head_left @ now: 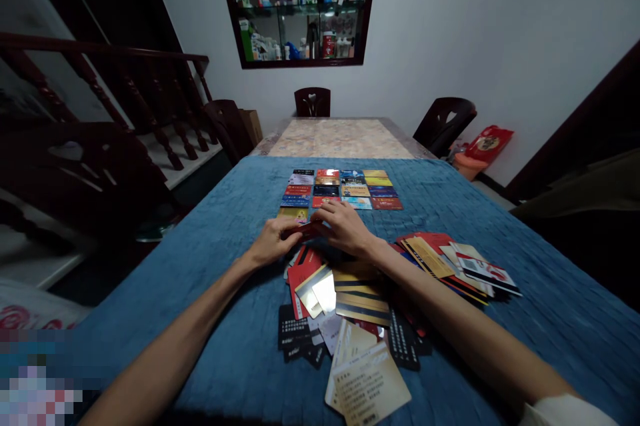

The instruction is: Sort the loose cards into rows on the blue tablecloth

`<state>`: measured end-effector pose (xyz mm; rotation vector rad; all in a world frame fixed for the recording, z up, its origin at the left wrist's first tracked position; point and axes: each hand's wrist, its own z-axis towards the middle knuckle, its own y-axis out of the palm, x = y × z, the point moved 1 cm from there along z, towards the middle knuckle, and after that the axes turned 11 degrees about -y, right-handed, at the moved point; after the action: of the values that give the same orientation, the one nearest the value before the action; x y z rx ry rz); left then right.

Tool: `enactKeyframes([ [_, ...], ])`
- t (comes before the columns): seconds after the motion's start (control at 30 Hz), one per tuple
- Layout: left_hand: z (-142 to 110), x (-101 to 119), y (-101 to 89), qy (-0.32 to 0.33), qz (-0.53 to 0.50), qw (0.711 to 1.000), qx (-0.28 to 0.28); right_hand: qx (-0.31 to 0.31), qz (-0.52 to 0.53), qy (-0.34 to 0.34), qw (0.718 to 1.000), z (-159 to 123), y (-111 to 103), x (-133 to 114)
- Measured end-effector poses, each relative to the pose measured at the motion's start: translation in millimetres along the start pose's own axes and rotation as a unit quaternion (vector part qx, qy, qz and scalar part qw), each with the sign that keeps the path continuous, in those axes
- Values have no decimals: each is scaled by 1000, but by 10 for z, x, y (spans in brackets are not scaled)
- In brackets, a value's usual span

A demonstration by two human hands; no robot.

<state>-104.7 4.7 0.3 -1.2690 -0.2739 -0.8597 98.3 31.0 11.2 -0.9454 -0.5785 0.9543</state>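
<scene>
Between my two hands is a reddish plastic card (309, 229), tilted just above the blue cloth. My left hand (273, 241) pinches its left end, and my right hand (343, 226) has its fingers curled over the right end. Just beyond them several cards (355, 191) lie face up in neat rows and columns. A gold card (293, 214) sits in the nearest row at the left, partly behind my fingers. Below my hands spreads a loose pile of overlapping cards (363, 296), red, gold, black and cream. Another heap of cards (450, 263) lies beyond my right forearm.
Blue cloth (210, 239) covers the near part of the table; the bare marbled tabletop (340, 136) shows at the far end. Dark wooden chairs (445, 126) stand around it. A railing (100, 73) runs along the left, and a wall cabinet (303, 9) hangs at the back.
</scene>
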Motion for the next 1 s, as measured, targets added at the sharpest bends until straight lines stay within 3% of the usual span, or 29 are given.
enactKeyframes([
  [0.27, -1, -16, 1, -50, -34, 994, 91, 7, 121, 82, 989, -54, 37, 161],
  [0.53, -3, -40, 104, -45, -66, 992, 100, -1, 207, 55, 977, -57, 95, 109],
  [0.7, -12, -57, 142, -56, -78, 992, 75, 27, 232, 49, 971, -37, 113, 102],
  [1.0, -12, 8, 123, -62, -124, 987, 81, 59, 229, 72, 969, -89, -131, 232],
])
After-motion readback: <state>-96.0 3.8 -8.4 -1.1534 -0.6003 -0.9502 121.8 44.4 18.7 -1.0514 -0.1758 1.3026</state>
